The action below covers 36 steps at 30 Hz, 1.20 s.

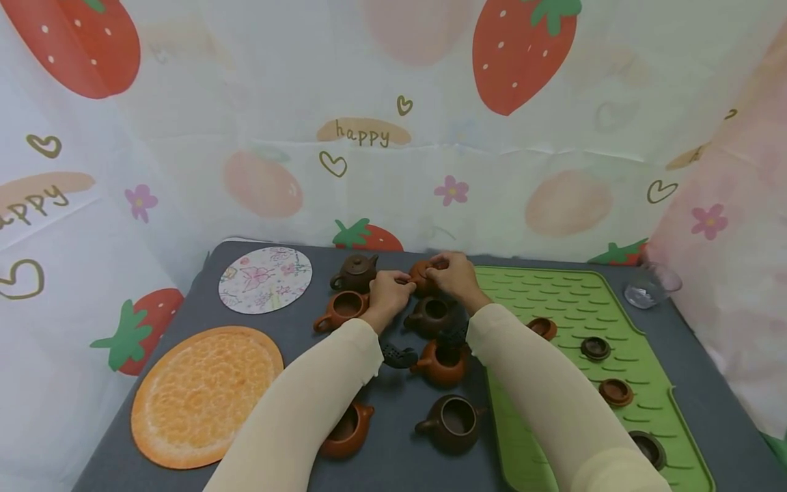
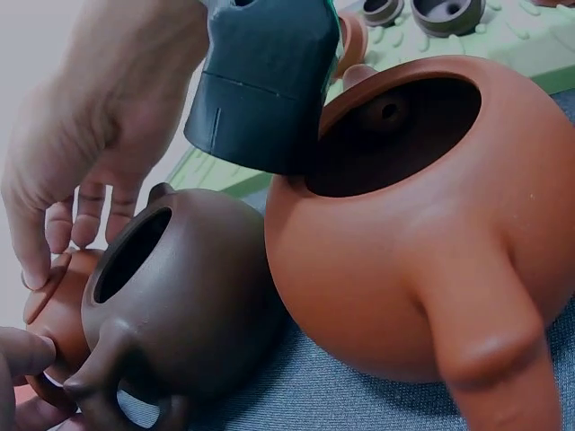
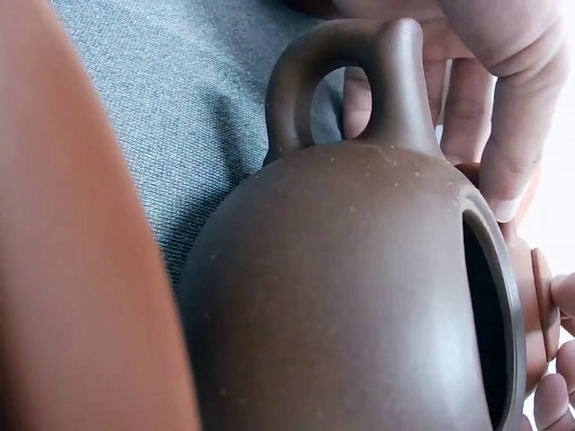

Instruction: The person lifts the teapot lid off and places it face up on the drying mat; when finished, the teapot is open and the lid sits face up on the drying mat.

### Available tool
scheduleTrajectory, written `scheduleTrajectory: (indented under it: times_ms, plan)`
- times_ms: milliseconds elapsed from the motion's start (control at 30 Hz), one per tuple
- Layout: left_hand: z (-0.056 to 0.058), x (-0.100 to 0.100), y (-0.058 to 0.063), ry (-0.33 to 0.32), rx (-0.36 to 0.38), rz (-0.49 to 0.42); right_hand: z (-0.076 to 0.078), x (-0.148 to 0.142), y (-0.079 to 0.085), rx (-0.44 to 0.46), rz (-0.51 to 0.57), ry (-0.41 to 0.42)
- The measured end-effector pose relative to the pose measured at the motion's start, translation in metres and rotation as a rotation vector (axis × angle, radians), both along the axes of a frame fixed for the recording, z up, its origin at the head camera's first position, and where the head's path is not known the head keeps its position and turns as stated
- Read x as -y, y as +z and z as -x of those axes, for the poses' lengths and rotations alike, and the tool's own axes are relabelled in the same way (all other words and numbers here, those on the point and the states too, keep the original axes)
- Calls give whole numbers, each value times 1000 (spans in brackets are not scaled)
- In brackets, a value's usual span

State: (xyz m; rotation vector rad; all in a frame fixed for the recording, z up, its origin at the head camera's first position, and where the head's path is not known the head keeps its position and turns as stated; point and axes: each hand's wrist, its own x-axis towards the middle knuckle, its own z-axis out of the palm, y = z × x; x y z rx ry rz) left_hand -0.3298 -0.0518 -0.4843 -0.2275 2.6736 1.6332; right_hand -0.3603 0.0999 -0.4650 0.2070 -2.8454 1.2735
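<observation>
At the back of the table stands a small orange-brown clay teapot with its lid on. My left hand pinches its handle side between thumb and fingers. From the right, my right hand holds the lid by thumb and fingertips; the knob is hidden. Right in front is a lidless dark brown teapot, which my left fingers pass closely behind in the right wrist view. Nearer still sits a lidless orange teapot. A dark teapot with its lid on is left of my left hand.
More lidless teapots stand about: an orange one, another orange one and a dark one. Several loose lids lie on the green mat. A glass cup, a round tan mat and a patterned oval mat lie around.
</observation>
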Motion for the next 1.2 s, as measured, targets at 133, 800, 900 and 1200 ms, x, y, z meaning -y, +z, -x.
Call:
scheduleTrajectory:
  times_ms: [133, 800, 900, 1200]
  plan:
    - [1, 0, -1, -2, 3, 17, 0, 0, 0, -36, -18, 0]
    - [1, 2, -2, -31, -18, 7, -4, -6, 4, 50, 356, -72]
    - [1, 2, -2, -28, -17, 6, -3, -8, 3, 82, 499, -52]
    - [1, 1, -1, -11, -4, 13, 0, -13, 1, 184, 773, 7]
